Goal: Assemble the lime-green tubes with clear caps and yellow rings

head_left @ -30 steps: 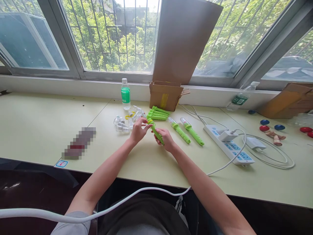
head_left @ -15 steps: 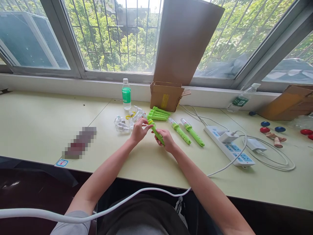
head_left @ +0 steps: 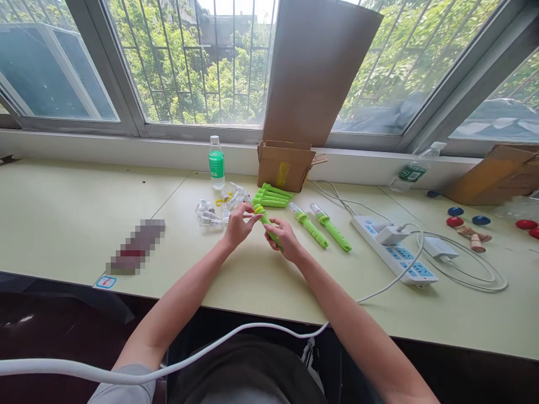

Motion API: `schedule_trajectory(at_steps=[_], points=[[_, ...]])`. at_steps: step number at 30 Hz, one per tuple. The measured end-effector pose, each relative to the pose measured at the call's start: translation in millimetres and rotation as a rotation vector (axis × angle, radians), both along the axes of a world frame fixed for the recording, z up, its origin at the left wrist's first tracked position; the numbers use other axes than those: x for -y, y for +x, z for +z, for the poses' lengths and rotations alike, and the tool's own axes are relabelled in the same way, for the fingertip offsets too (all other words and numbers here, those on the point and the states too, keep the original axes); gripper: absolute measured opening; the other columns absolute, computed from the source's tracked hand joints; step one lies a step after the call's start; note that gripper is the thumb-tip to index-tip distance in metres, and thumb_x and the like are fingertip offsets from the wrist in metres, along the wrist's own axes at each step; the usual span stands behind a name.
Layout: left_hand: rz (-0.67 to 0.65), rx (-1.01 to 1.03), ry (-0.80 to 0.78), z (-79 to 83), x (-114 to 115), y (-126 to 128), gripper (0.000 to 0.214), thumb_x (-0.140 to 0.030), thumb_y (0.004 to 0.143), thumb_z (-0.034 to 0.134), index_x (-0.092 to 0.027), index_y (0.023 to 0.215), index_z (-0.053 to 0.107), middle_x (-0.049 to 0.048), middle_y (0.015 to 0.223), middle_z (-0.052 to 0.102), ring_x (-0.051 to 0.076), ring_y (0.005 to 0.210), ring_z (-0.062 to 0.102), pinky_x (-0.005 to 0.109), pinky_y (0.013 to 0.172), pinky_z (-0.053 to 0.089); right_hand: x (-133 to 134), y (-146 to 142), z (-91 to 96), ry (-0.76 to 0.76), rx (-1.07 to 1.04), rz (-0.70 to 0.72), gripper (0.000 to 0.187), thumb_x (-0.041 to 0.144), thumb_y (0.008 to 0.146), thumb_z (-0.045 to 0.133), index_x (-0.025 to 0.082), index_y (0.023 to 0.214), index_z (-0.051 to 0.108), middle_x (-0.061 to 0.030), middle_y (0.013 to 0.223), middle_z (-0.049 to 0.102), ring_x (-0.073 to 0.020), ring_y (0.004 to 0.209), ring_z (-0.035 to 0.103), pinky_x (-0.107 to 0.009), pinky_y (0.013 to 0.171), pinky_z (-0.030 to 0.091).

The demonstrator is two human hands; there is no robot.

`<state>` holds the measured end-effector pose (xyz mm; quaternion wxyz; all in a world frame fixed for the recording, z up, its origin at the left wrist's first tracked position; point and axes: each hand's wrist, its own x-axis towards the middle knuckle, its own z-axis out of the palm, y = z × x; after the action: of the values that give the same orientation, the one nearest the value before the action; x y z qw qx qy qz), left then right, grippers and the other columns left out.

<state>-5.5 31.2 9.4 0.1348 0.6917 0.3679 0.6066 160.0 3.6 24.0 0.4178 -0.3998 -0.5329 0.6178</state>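
Observation:
My right hand (head_left: 283, 238) is wrapped round the ribbed shaft of a green plastic handle (head_left: 266, 220), held just above the table. My left hand (head_left: 237, 223) pinches the handle's upper end, where a yellow ring shows at my fingertips. Behind my left hand lie several clear plastic caps (head_left: 210, 215) with a yellow ring among them. A pile of bare green handles (head_left: 272, 196) lies further back. Two green handles with clear caps fitted (head_left: 322, 225) lie side by side to the right of my hands.
A green-labelled water bottle (head_left: 216, 163) and an open cardboard box (head_left: 285, 164) stand by the window sill. A white power strip (head_left: 394, 251) with a plugged charger and cables lies to the right. Red and blue discs (head_left: 462, 217) sit far right. A white cable crosses my lap.
My hands stay almost where they were. The right hand's fingers have shifted slightly along the handle, and the left fingertips stay at its upper end.

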Motion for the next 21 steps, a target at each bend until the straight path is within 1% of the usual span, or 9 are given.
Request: schedule_trajectory(at_steps=[3, 7, 12, 15, 18, 21], points=[[0.009, -0.016, -0.003, -0.6, -0.4, -0.7, 0.023, -0.036, 0.078, 0.065, -0.018, 0.084, 0.053, 0.0049, 0.091, 0.057, 0.014, 0.085, 0.061, 0.029, 0.066, 0.062, -0.5, 0.9, -0.2, -0.002, 0.001, 0.007, 0.040, 0.044, 0.069, 0.067, 0.019, 0.097, 0.052, 0.0025, 0.055, 0.057, -0.0074, 0.035, 0.039, -0.019, 0.032, 0.021], [0.000, -0.019, -0.003, 1.3, 2.4, -0.8, 0.027, -0.036, 0.077, 0.066, -0.018, 0.091, 0.052, 0.0041, 0.093, 0.056, 0.013, 0.085, 0.060, 0.029, 0.070, 0.061, -0.5, 0.5, 1.8, 0.012, -0.022, 0.010, 0.038, 0.044, 0.070, 0.066, 0.018, 0.096, 0.056, 0.0011, 0.057, 0.058, -0.0082, 0.037, 0.041, -0.020, 0.033, 0.023], [-0.041, -0.036, -0.013, 4.1, 5.4, 0.0, 0.038, -0.039, 0.073, 0.070, -0.019, 0.098, 0.050, 0.0052, 0.100, 0.055, 0.015, 0.093, 0.059, 0.033, 0.073, 0.061, -0.7, 0.6, 2.4, 0.011, -0.064, 0.029, 0.032, 0.047, 0.073, 0.062, 0.016, 0.084, 0.060, -0.0023, 0.061, 0.060, -0.0082, 0.039, 0.042, -0.022, 0.034, 0.025], [-0.051, -0.032, -0.013, 2.8, 3.4, 0.1, 0.036, -0.039, 0.073, 0.070, -0.019, 0.095, 0.050, 0.0049, 0.097, 0.055, 0.016, 0.093, 0.059, 0.034, 0.073, 0.061, -1.9, 1.5, 0.5, -0.018, -0.075, 0.019, 0.030, 0.045, 0.072, 0.062, 0.016, 0.082, 0.061, -0.0023, 0.062, 0.060, -0.0071, 0.037, 0.040, -0.023, 0.034, 0.022], [-0.046, -0.030, -0.012, 0.4, 1.3, 0.6, 0.035, -0.038, 0.072, 0.071, -0.019, 0.092, 0.050, 0.0041, 0.092, 0.056, 0.015, 0.089, 0.060, 0.034, 0.071, 0.061, -2.5, 1.8, -0.1, -0.040, -0.070, 0.011, 0.029, 0.043, 0.070, 0.063, 0.016, 0.080, 0.061, -0.0014, 0.062, 0.058, -0.0066, 0.037, 0.038, -0.023, 0.033, 0.021], [-0.037, -0.028, -0.002, -0.5, 1.8, 1.7, 0.034, -0.038, 0.073, 0.069, -0.019, 0.093, 0.050, 0.0038, 0.092, 0.056, 0.014, 0.086, 0.061, 0.034, 0.070, 0.062, -2.1, 1.3, 1.3, -0.050, -0.070, 0.013, 0.029, 0.044, 0.070, 0.062, 0.016, 0.079, 0.060, -0.0010, 0.061, 0.057, -0.0068, 0.037, 0.038, -0.022, 0.034, 0.020]])
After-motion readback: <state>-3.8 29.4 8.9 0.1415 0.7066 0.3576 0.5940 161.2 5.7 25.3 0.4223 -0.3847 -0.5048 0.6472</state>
